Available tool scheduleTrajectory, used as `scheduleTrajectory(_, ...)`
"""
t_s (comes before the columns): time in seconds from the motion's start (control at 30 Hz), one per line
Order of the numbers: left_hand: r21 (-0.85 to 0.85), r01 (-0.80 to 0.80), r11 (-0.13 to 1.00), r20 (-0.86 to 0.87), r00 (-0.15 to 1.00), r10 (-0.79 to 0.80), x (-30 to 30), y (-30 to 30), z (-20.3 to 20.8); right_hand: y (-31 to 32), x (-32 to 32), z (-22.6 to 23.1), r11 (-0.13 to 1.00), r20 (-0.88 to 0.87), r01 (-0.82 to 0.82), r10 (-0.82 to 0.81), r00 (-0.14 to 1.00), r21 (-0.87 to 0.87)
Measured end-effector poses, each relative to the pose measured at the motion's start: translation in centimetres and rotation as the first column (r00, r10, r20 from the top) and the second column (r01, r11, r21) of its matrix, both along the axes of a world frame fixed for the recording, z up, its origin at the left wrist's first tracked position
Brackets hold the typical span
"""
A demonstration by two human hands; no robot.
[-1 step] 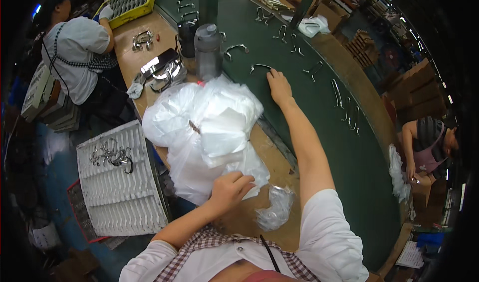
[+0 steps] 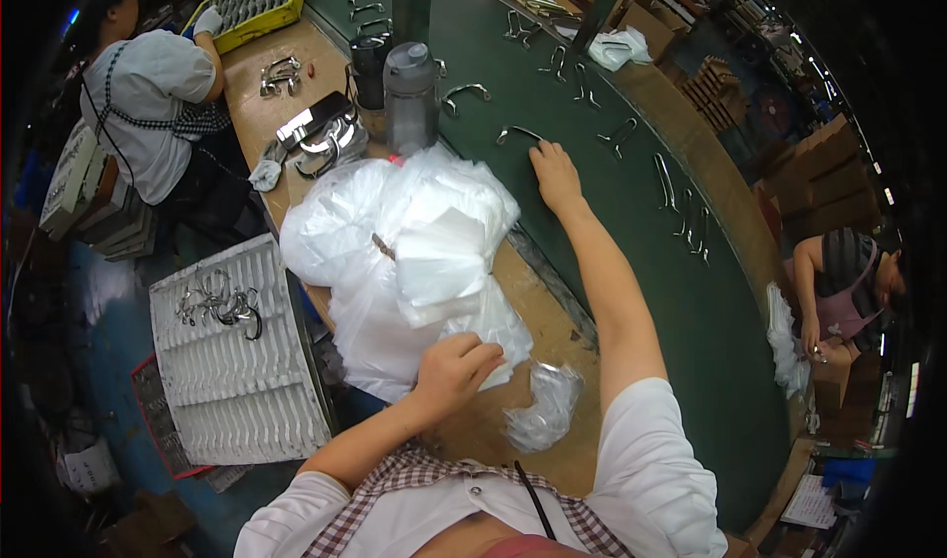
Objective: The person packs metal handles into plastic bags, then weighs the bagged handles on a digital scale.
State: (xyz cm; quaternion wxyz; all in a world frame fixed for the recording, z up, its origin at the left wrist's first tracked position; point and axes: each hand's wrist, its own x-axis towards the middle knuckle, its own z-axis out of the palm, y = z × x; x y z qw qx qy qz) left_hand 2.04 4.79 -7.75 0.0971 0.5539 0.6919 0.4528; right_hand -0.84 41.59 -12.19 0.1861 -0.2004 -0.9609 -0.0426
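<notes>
My right hand (image 2: pixel 556 175) reaches forward onto the green belt (image 2: pixel 691 351), its fingers closed on the near end of a curved, shiny metal handle (image 2: pixel 519 131). The handle's other end points left, away from my fingers. My left hand (image 2: pixel 458 369) rests by the front edge of a big pile of clear plastic bags (image 2: pixel 449 252), fingers curled and pinching a bag's edge; the fingertips are partly hidden. Just right of that hand, a bagged metal part (image 2: pixel 545 407) lies on the brown worktable (image 2: pixel 547 306).
Behind the bags stand a grey bottle (image 2: pixel 410 99) and a dark cup (image 2: pixel 370 73). More metal handles (image 2: pixel 665 181) lie along the belt. A white ridged tray (image 2: pixel 237 390) with loose handles is at left. One co-worker (image 2: pixel 148 104) sits far left, another (image 2: pixel 838 292) far right.
My right hand has drawn very slightly back and to the right, and the metal handle has shifted a little with it. The left hand stays by the bags.
</notes>
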Motion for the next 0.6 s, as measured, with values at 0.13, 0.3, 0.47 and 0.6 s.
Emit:
scheduleTrajectory(0.13, 0.131, 0.005, 0.991, 0.032, 0.999, -0.01, 0.0, 1.2, 0.9, -2.3, 8.1, 2.0, 0.984, 0.143, -0.104, 0.083, 0.986, 0.147)
scheduleTrajectory(0.3, 0.195, -0.064, 0.979, 0.126, 0.991, 0.039, -0.1, 1.2, 0.8, -8.2, 15.3, 5.7, 0.99, -0.189, -0.003, -0.023, 0.982, -0.139)
scheduleTrajectory(0.47, 0.162, -0.04, 0.986, 0.194, 0.981, 0.008, 1.2, 0.6, 3.1, -17.2, 20.3, 13.1, -0.062, -0.29, -0.353, -0.446, 0.846, -0.934)
scheduleTrajectory(0.6, 0.273, 0.103, 0.956, 0.074, 0.989, -0.128, 3.5, 0.0, 5.0, -23.5, 21.0, 13.1, -0.161, -0.267, -0.416, -0.553, 0.789, -0.895)
